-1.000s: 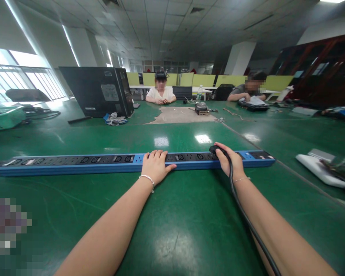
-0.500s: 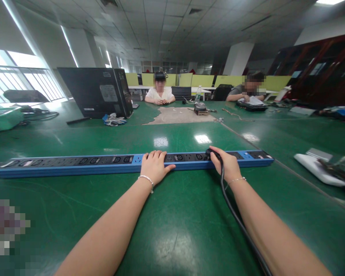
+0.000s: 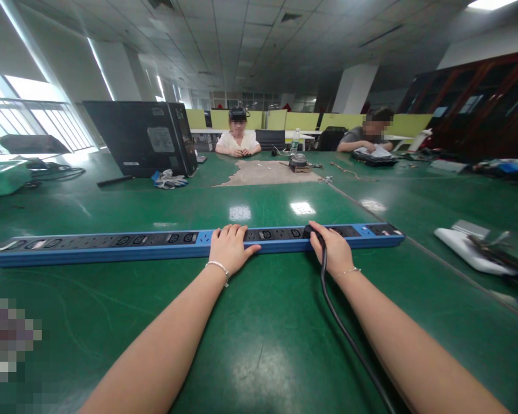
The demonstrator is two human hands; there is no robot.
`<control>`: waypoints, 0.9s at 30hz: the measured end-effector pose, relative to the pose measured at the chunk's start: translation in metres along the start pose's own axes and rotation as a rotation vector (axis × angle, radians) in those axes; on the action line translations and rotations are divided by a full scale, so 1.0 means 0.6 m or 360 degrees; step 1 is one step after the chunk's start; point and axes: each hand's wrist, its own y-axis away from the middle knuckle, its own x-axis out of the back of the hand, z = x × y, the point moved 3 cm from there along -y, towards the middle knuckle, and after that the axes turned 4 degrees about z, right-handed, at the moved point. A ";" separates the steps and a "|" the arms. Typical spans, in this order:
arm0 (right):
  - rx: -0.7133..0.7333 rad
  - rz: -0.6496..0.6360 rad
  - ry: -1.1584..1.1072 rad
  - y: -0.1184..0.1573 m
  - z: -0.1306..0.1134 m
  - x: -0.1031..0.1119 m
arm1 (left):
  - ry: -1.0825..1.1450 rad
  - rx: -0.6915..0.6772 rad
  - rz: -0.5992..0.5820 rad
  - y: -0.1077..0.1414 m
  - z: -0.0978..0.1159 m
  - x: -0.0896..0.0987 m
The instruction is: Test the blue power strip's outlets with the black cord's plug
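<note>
A long blue power strip (image 3: pixel 133 253) with black socket faces lies across the green table in front of me. My left hand (image 3: pixel 229 244) holds it near the middle, fingers laid over the top and thumb along the near side. Farther right, my right hand (image 3: pixel 334 247) grips a black plug (image 3: pixel 308 232) at the strip's sockets. Fingers partly cover the plug, and I cannot tell how deep it sits. From it a black power cord (image 3: pixel 341 322) hangs down beside my right forearm to the lower edge of the view.
Beyond the strip stand a black computer case (image 3: pixel 138 138), work gloves (image 3: pixel 169 179) and a water bottle (image 3: pixel 295 141). A green basket (image 3: pixel 4 178) is at far left, a white device (image 3: pixel 466 250) at right. Two people (image 3: pixel 238 141) sit across the table.
The view has shifted slightly. The cord by the plug has swung a little left under my right hand. My left hand keeps its place on the strip.
</note>
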 end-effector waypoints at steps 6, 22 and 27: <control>-0.0011 0.0048 -0.0093 0.011 0.002 -0.007 | 0.0012 0.0016 -0.0033 0.001 0.002 0.004; -0.0195 0.0101 -0.0093 0.001 0.013 -0.024 | -0.0014 0.0009 0.0005 0.001 0.002 0.004; -0.0183 0.0151 -0.0172 0.004 0.007 -0.023 | -0.0010 0.0002 0.0000 0.001 0.002 0.004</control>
